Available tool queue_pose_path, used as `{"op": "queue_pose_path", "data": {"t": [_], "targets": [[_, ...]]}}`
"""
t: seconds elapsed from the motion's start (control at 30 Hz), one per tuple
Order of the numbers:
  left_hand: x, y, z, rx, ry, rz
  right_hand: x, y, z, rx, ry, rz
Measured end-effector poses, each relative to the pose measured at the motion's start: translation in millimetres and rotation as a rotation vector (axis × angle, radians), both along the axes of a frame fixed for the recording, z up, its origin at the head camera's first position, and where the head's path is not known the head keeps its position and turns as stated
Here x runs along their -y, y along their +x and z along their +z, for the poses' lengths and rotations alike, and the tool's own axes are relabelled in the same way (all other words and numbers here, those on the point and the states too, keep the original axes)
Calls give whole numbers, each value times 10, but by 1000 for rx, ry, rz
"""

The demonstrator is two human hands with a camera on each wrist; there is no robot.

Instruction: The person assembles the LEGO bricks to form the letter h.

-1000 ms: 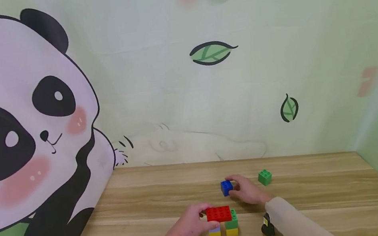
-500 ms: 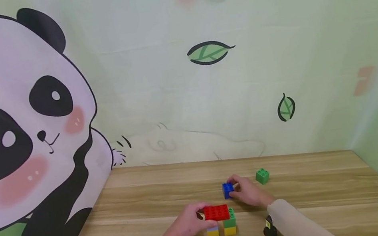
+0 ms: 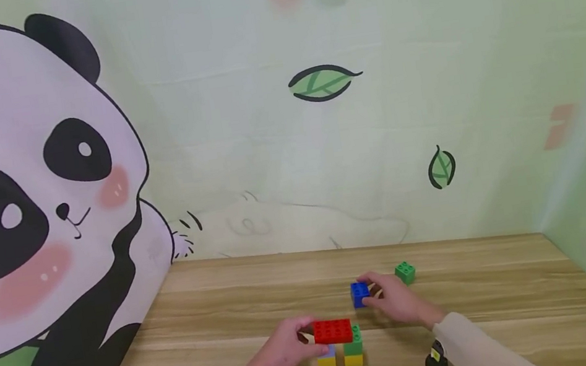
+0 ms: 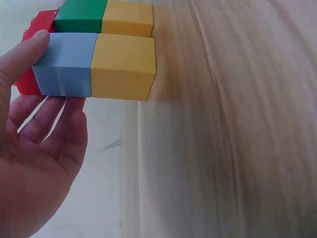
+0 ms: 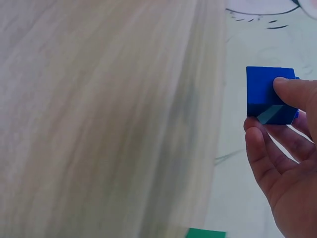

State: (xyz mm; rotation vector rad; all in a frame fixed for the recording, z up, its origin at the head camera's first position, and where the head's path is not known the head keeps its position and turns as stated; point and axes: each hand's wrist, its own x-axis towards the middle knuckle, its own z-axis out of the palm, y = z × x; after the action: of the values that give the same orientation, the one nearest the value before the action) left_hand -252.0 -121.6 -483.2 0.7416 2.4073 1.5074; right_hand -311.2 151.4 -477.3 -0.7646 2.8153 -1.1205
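Observation:
In the head view, my left hand (image 3: 285, 348) holds a red brick (image 3: 332, 331) by its left end, thumb in front. Beneath the red brick stand two short stacks: a light blue brick (image 4: 67, 64) on a yellow brick (image 4: 123, 64), and a green brick (image 4: 81, 16) on another yellow brick (image 4: 128, 17). In the left wrist view the thumb lies across the red and light blue bricks. My right hand (image 3: 399, 300) pinches a blue studded brick (image 5: 270, 91) between thumb and fingers, raised above the table, behind and to the right of the stacks.
Another green brick (image 3: 405, 272) lies on the wooden table (image 3: 241, 296) just behind my right hand. A black device (image 3: 436, 360) sits by my right sleeve. Behind the table rises a wall printed with a panda (image 3: 37, 206) and leaves.
My right hand, with the blue brick between its fingers, has shifted to the right. My left hand keeps its grip on the red brick. The head view has turned slightly right.

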Motion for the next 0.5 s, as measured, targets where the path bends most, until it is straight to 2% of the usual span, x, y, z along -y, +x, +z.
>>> {"op": "queue_pose_path", "data": {"t": [0.27, 0.5], "targets": [[0, -21, -32, 26, 8, 8, 17, 148, 182, -29, -26, -10], [-42, -26, -6, 38, 10, 26, 53, 322, 360, -52, -85, 64]]}}
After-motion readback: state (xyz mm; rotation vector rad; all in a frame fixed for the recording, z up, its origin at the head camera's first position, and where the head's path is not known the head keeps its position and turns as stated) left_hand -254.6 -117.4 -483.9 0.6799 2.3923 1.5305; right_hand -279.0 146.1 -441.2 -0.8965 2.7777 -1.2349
